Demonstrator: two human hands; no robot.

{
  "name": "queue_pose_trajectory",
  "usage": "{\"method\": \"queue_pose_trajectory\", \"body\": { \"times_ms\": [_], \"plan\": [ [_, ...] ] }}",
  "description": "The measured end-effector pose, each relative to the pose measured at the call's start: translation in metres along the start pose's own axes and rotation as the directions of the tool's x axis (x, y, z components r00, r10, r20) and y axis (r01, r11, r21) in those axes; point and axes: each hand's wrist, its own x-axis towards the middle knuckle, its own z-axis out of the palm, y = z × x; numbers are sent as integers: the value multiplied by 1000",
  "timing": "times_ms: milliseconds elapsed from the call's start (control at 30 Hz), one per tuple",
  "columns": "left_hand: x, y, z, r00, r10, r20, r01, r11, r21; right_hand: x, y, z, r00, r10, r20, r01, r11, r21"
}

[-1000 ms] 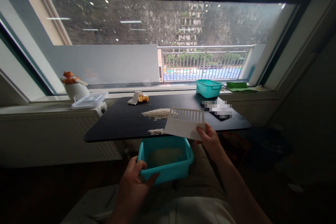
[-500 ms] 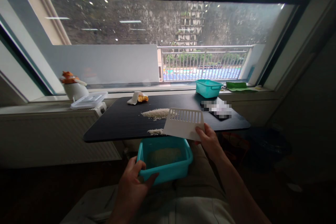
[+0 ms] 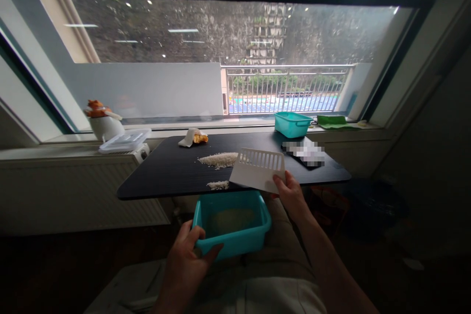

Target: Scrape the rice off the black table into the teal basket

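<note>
My left hand (image 3: 187, 257) grips the near left corner of a teal plastic basin (image 3: 235, 245), held just below the front edge of the black table (image 3: 176, 174). Pale rice lies in the basin's bottom. My right hand (image 3: 292, 196) pinches the lower right corner of a white plastic scraper (image 3: 257, 171) with slots along its top. The scraper hangs tilted over the table's front edge. A small rice heap (image 3: 218, 185) sits right beside the scraper's left edge. A larger rice pile (image 3: 219, 159) lies farther back on the table.
A second teal basin (image 3: 292, 123) stands at the table's back right. A crumpled white and orange wrapper (image 3: 193, 137) lies at the back. On the sill at left are a clear lidded box (image 3: 125, 141) and a white pot (image 3: 104, 125). A green cloth (image 3: 333, 121) lies far right.
The scraper has tipped slightly flatter and shifted a little up and left toward the small rice heap. The basin and my left hand have barely moved.
</note>
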Motion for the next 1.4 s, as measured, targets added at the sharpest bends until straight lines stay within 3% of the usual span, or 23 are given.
{"method": "queue_pose_trajectory", "body": {
  "times_ms": [233,500,900,1200,1400],
  "plan": [
    [-1,-1,1,1000,1,-5,-1,1000,-2,-9,-5,-7,998,20,58,-20,1000,2],
    [0,-3,0,1000,2,-5,-2,1000,0,6,-1,5,1000,1,3,-1,1000,5],
    [1,-1,-7,1000,15,-25,-16,1000,-23,-6,2,-6,995,65,72,-66,998,18],
    [0,-4,-5,1000,16,-9,-16,1000,-23,13,9,6,996,78,50,-78,997,-3],
    [0,-4,-4,1000,25,-14,-26,999,-22,6,7,3,991,97,90,-96,995,-11]
  ]
}}
